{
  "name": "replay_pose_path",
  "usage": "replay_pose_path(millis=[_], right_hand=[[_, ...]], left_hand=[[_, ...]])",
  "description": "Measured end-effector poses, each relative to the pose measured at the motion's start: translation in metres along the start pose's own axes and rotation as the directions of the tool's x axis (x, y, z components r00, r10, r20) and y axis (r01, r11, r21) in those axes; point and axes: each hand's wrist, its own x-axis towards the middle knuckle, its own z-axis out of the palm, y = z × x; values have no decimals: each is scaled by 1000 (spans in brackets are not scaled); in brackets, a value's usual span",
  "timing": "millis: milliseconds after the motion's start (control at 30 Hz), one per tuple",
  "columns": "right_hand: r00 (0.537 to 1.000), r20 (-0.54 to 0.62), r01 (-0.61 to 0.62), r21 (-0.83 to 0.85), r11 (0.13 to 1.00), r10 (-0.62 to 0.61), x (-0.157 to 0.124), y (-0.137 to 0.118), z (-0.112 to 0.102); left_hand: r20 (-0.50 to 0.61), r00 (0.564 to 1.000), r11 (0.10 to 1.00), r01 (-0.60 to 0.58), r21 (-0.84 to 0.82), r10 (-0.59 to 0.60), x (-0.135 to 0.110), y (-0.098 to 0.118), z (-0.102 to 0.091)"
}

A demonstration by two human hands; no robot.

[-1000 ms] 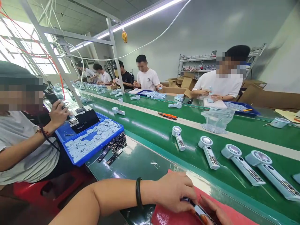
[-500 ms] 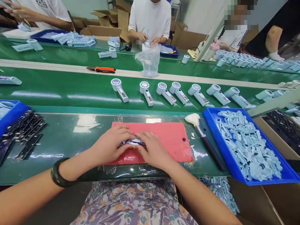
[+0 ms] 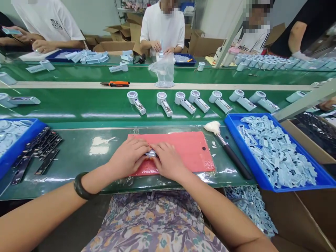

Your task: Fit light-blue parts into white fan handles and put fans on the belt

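Note:
My left hand and my right hand rest close together on a red cutting mat. Both hands press on a small silvery part, and my fingers hide most of it. A dark bangle circles my left wrist. Nearest my right hand, a brush with white bristles and a black handle lies beyond the mat's right edge. Dark strip-shaped circuit boards lie to the left of my left hand.
A blue tray heaped with pale blue plastic parts stands at the right, and another blue tray stands at the left. Several pale blue handheld fans stand on a green conveyor belt beyond the mat. Co-workers sit across it.
The view has swung from the side to straight ahead over the mat. My hands have moved closer together and cover more of the small part.

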Motion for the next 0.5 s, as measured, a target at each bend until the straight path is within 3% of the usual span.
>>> replay_pose_path(millis=[167,300,400,500], right_hand=[[1000,-23,-17,34,999,18,3,-1,5],[990,-142,38,146,989,-17,-10,8,2],[949,-316,49,66,997,-25,-33,32,-12],[892,-450,-71,-61,996,36,-61,63,-41]], left_hand=[[11,999,999,-41,-9,41,6,6,-3],[79,995,988,-67,142,56,10,1,-15],[94,992,959,-104,264,82,13,-40,-37],[-20,993,925,-100,366,115,29,-109,-64]])
